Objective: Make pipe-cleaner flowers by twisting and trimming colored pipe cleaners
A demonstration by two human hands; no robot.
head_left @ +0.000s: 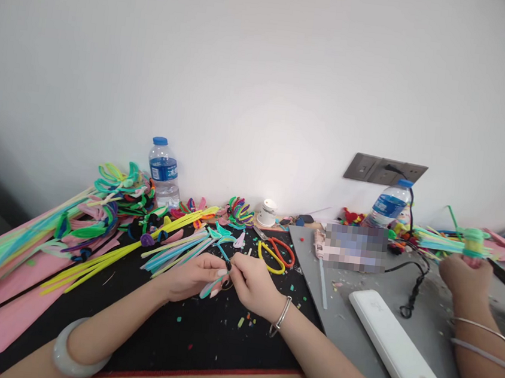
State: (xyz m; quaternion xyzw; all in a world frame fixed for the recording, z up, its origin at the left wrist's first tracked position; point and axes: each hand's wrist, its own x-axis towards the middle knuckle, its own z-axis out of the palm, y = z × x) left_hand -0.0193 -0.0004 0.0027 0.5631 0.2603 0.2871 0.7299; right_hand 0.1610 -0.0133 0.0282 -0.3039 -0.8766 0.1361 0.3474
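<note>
My left hand (193, 275) and my right hand (255, 284) meet over the black mat, fingers closed in a pinch. Between them is a small pipe-cleaner piece (208, 289), with a pale green and pink loop hanging below the left fingers and a blue end sticking up. A dark bit shows at the fingertips, too small to make out. Just beyond the hands lies a bunch of pastel pipe cleaners (180, 255), with teal leaf-shaped pieces (221, 232) at its end. Scissors (276, 256) with red and yellow handles rest behind my right hand.
Pipe cleaners (44, 233) and pink sheets (9, 314) cover the left side. A water bottle (164, 174) and a white paper cup (268, 213) stand at the wall. Rightward are a phone (354, 248), a white device (398, 348) and a co-worker's hand (466, 280) holding a pipe-cleaner bundle.
</note>
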